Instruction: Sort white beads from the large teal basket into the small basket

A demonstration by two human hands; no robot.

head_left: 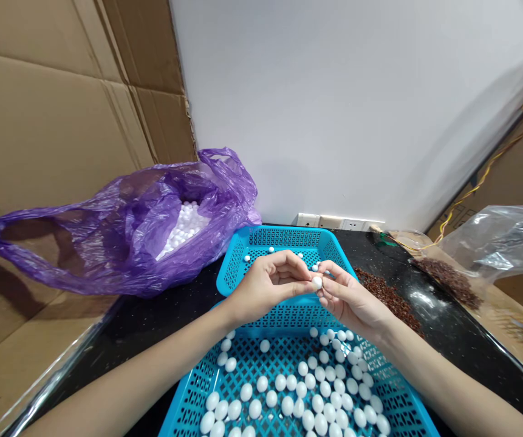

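A small white egg-shaped ball [317, 282] sits between the fingertips of both hands, above the blue baskets. My left hand [265, 282] is closed in a pinch on it from the left. From the right, my right hand [347, 297] also grips it with thumb and fingers. Below is the front blue plastic basket [177, 397], with many loose white balls [318, 403] spread over its mesh floor, thickest on the right. Behind it, partly covered by my hands, the rear blue basket [283, 230] has a few small white balls [271, 249] in it.
An opened purple plastic bag [119, 224] full of white pieces [186, 227] lies at left against cardboard [51, 109]. On the black tabletop [443, 340] at right are reddish-brown granules [389, 297] and a clear bag [507, 237]. A power strip [352, 224] runs along the wall.
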